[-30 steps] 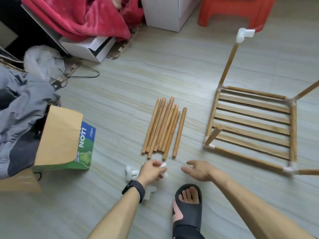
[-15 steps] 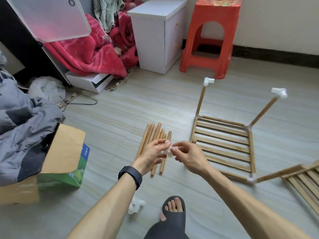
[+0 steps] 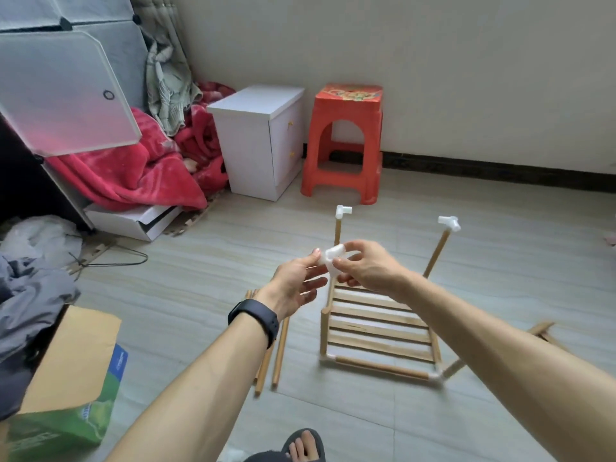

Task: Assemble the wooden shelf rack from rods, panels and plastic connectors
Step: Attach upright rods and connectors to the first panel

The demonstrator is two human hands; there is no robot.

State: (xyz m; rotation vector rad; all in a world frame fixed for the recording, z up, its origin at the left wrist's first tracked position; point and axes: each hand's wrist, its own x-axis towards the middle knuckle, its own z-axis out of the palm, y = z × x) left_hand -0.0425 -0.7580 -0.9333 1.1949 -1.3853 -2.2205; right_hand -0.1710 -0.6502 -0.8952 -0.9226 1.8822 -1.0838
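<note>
A white plastic connector [image 3: 333,258] is held up in the air between both hands. My right hand [image 3: 366,268] pinches it with thumb and fingers. My left hand [image 3: 296,281] touches its left end with thumb and fingertip, the other fingers spread loosely. Below and behind them a slatted wooden panel [image 3: 380,325] lies on the floor, framed by rods, with two upright rods topped by white connectors [image 3: 343,211] [image 3: 449,223]. Loose wooden rods [image 3: 278,355] lie on the floor under my left wrist, partly hidden by it.
An open cardboard box [image 3: 66,378] sits at the lower left beside grey clothing [image 3: 30,308]. A white cabinet [image 3: 263,141] and a red plastic stool [image 3: 346,141] stand by the wall. Another wooden piece [image 3: 543,331] lies at the right. My sandalled foot [image 3: 300,445] is at the bottom.
Both hands have risen from the floor with the white connector between them. The view has tilted up, so the rods now lie under my left arm.
</note>
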